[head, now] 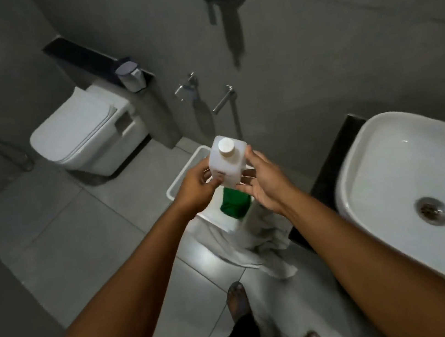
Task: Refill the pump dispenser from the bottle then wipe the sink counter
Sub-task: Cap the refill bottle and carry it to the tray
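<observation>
A white square bottle [226,162] with a round white cap is held upright at chest height over the floor. My left hand [198,189] grips its left side and lower edge. My right hand [264,185] touches its right side with fingers spread under and around it. Below the bottle a green object [235,204] rests on a white cloth [266,236] draped over a white bin or basket [179,180]. The white sink basin [389,172] sits on a dark counter [337,151] at the right. No pump dispenser shows in this view.
A white toilet [83,134] stands at the left, with a small white wall container [130,73] on a dark ledge behind it. Two metal taps [223,102] jut from the grey wall. My feet [238,298] stand on grey floor tiles.
</observation>
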`<state>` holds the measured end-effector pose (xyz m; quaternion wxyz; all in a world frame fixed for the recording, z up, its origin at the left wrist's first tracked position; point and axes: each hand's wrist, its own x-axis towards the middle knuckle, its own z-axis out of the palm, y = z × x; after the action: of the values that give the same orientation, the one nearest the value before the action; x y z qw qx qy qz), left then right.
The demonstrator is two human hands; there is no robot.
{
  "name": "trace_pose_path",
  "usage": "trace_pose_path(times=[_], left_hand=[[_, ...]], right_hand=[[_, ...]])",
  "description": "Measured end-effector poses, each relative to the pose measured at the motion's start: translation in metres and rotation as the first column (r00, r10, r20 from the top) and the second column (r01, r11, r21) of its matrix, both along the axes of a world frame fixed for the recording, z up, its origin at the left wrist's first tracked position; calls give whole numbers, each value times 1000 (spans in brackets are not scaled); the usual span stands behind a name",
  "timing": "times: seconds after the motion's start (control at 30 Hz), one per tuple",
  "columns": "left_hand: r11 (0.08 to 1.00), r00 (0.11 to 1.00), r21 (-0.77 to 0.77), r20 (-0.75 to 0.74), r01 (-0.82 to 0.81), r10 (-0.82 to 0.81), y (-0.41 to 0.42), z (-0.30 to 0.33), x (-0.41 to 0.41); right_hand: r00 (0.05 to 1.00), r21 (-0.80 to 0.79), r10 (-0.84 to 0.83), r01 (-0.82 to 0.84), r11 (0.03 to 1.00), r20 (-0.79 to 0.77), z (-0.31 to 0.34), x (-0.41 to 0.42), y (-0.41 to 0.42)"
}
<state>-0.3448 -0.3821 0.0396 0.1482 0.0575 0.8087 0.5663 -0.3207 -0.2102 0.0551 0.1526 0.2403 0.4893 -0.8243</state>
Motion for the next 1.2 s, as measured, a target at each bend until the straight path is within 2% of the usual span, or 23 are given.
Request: trace_pose_path(times=[0.27,0.47,0.97,1.2], left_hand=[[991,992,-119,105,-57,70,-66,-119,-91],[987,980,-131,168,-88,110,-73,-177,-124],[977,966,-177,208,-116,152,-69,-226,-135],[978,954,-124,230,-169,195,-62,-221,-129]], right_hand=[[993,-25,1,2,1000,121,-119,-95,-76],[985,7,-12,11,1000,172,-158,-128,-87],[977,33,-35,29,999,211,-197,-141,-87],[976,117,-45,20,993,211,-204,-143,-82]])
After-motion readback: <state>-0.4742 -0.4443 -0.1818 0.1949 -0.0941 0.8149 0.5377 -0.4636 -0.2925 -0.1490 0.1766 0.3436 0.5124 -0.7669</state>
